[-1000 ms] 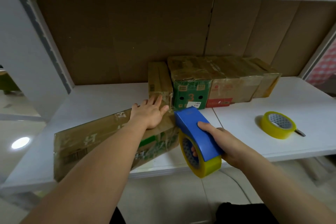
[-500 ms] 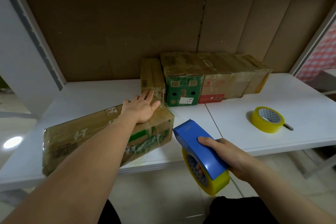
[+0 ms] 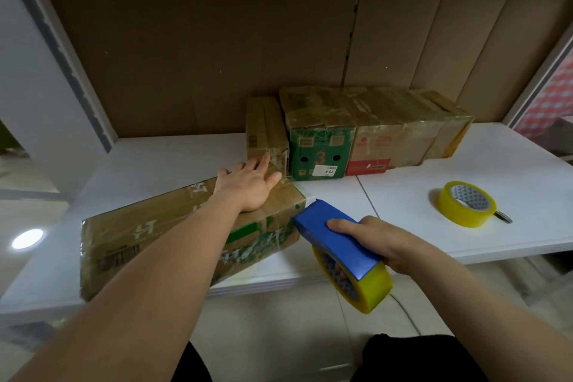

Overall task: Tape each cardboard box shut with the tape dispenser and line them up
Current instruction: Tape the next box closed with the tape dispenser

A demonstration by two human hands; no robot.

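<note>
Right grip (image 3: 376,243) curled round blue tape dispenser (image 3: 336,237) at lower centre; left grip (image 3: 248,186) flat, fingers straight, pressing long box (image 3: 148,236) at lower left. Row of taped boxes (image 3: 356,130) centre, seemingly done; long box probably still to align.

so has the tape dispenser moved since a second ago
Yes. The blue tape dispenser in the right hand pulled back from the long cardboard box, then came forward again: its toothed front now sits just off the box's right end, not against it.
</note>
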